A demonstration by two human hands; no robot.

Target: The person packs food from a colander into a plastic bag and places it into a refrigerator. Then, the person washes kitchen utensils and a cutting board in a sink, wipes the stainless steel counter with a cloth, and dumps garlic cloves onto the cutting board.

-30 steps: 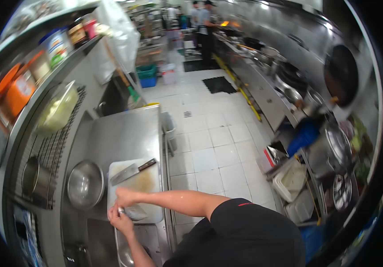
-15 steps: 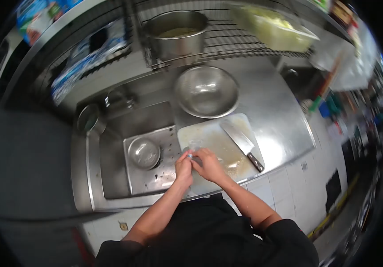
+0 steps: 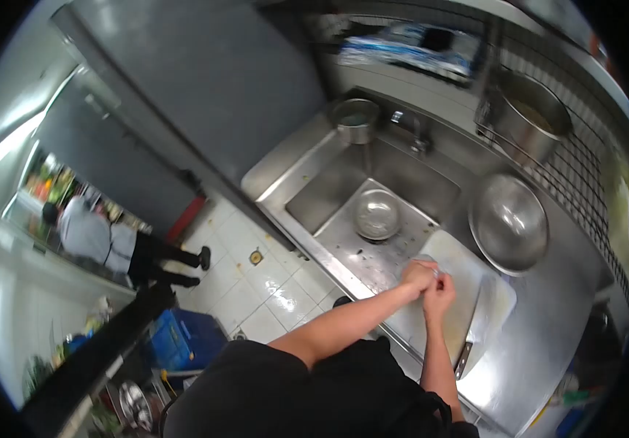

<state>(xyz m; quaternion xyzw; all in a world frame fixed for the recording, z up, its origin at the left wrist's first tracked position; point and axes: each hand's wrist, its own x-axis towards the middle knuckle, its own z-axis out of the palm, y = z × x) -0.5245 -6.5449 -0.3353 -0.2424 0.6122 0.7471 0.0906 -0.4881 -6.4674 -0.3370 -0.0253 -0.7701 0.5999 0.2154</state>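
The left hand (image 3: 419, 276) is curled closed around a small silvery thing (image 3: 436, 274), mostly hidden between the two hands. The fingers of the right hand (image 3: 439, 293) bend in against it; whether that hand grips too, I cannot tell. What the thing is cannot be made out. It sits above the near, sink-side part of a cutting board (image 3: 502, 303), on which a knife (image 3: 463, 359) lies flat to the right of the hands.

The sink (image 3: 406, 166) beside the board holds a small metal bowl (image 3: 363, 210) with something clear or shiny in it, and dark scraps (image 3: 360, 252) dot the sink floor. A small pot (image 3: 357, 133) stands at the sink's far corner; its contents look greenish and are too small to name. A large bowl (image 3: 485, 219) stands on the counter (image 3: 548, 343) just beyond the board, its inside gleaming. On the wire rack (image 3: 588, 226), a tall pot (image 3: 520, 144) holds something brownish.

Counted around the sink and rack: two bowls, two pots, one board, one knife, one tap (image 3: 418, 135). One other person (image 3: 103, 241) stands well apart, at left.
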